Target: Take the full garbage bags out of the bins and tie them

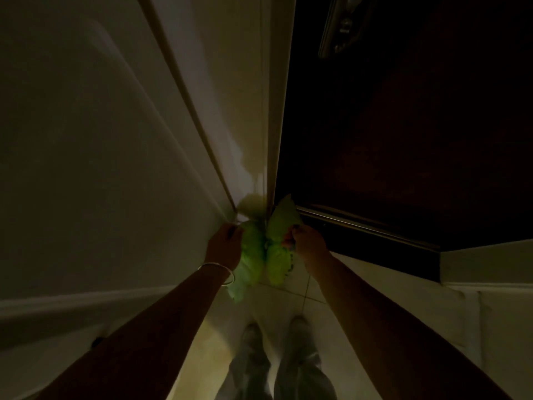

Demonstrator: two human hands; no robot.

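The scene is dim. A light green garbage bag (253, 255) hangs in front of me, bunched into lobes, above the tiled floor. My left hand (224, 244) grips its left side; a thin bangle sits on that wrist. My right hand (302, 241) pinches the right side, where a loose flap of the bag (284, 217) sticks upward. Both arms are stretched forward and down. No bin shows.
A dark wooden door (403, 125) with a metal handle (336, 27) stands at right, its threshold strip (360, 226) just beyond the bag. A pale wall (101, 140) runs along the left. My two feet (277, 342) stand on light floor tiles below.
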